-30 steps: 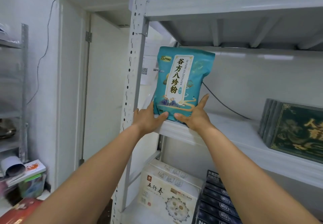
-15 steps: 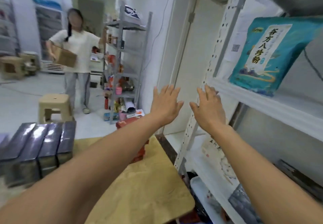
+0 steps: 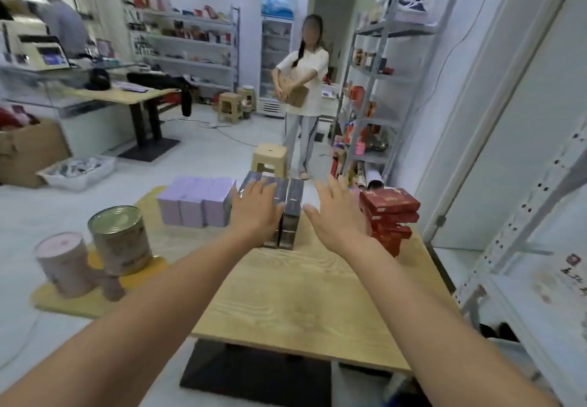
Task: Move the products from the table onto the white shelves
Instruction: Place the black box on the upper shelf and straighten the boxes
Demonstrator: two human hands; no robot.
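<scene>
Teal bag's dropped off on the shelves (image 3: 514, 222) off past the right grip (image 3: 336, 216), so now it and the left grip (image 3: 257, 213) are back over the surface (image 3: 301, 295), both spread open and empty, closing in on the dark boxes (image 3: 291, 213) between them, probably next up.

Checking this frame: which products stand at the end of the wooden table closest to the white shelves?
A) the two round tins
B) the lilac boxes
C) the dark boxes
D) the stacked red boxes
D: the red boxes are stacked at the right end of the table, beside the white shelves. The dark boxes stand mid-table, the lilac boxes left of them, and the tins farther left.
</scene>
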